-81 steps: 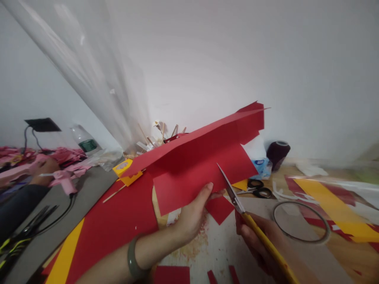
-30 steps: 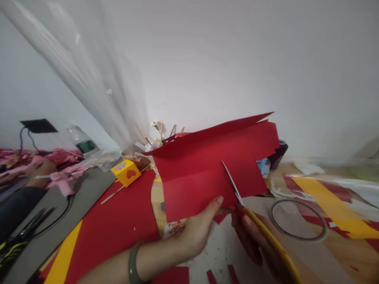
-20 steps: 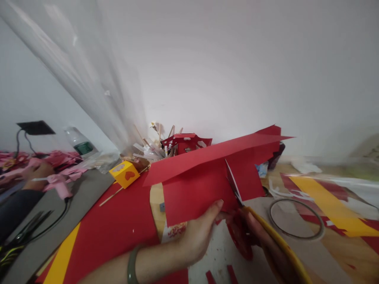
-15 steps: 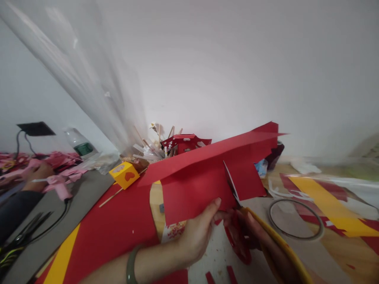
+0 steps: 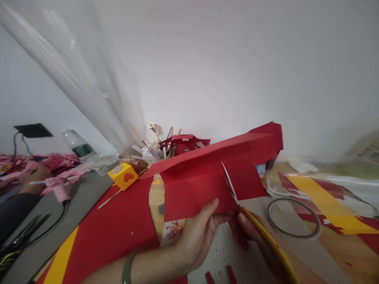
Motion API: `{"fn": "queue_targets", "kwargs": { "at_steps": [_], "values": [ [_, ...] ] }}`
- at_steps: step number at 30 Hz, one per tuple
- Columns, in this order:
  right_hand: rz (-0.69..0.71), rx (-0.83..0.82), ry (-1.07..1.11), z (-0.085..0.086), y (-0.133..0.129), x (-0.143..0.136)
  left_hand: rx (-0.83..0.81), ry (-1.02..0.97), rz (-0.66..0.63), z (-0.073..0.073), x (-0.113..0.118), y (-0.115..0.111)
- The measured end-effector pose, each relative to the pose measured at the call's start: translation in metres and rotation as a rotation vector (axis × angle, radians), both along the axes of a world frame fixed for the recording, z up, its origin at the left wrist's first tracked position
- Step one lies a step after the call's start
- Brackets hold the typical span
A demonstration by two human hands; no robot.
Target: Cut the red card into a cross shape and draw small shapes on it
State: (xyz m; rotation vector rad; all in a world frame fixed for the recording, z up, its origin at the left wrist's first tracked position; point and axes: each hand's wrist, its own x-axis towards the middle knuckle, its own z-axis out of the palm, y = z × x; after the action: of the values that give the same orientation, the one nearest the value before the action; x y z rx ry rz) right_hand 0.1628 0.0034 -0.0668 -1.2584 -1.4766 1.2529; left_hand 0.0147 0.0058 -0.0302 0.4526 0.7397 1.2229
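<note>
A folded sheet of red card [image 5: 192,185] is raised in front of me, tilted up toward the right. My left hand [image 5: 201,232] grips its lower edge, thumb on the near face. In my right hand [image 5: 257,240] are scissors [image 5: 230,183] with red handles, largely hidden by the fingers. One blade shows against the card, near a slit that divides its lower part. A yellow strip or edge [image 5: 271,240] runs along my right hand; I cannot tell what it belongs to.
To the left, a co-worker's hand [image 5: 37,177] rests near a pink glue gun [image 5: 59,188]. A yellow paper box on a stick [image 5: 124,176], black-bladed scissors [image 5: 25,232] and a water bottle [image 5: 78,144] lie nearby. A tape roll [image 5: 315,232] is at right.
The far right end of the card has bent downward. Less of the red scissor handles shows below my right hand. My left hand keeps its hold, and the view has shifted slightly.
</note>
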Motion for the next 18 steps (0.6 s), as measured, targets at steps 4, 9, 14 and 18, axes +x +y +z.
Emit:
{"fn": "queue_targets", "kwargs": {
  "at_steps": [4,9,14,18],
  "values": [
    [-0.034,-0.002,-0.021,-0.0005,-0.0005,-0.0009,-0.043,-0.048,-0.019,0.0041,0.0011,-0.0032],
    [-0.026,-0.023,-0.057,-0.0006,-0.0002,0.0022,-0.031,-0.039,-0.008,0.002,0.0012,-0.0046],
    [0.018,-0.032,-0.104,-0.003,0.0032,0.0062,0.012,0.036,-0.031,-0.0017,0.0003,-0.0038],
    [0.027,-0.017,-0.079,-0.0023,0.0032,0.0077,-0.013,0.117,-0.074,-0.0044,-0.0001,-0.0034]
  ]
}}
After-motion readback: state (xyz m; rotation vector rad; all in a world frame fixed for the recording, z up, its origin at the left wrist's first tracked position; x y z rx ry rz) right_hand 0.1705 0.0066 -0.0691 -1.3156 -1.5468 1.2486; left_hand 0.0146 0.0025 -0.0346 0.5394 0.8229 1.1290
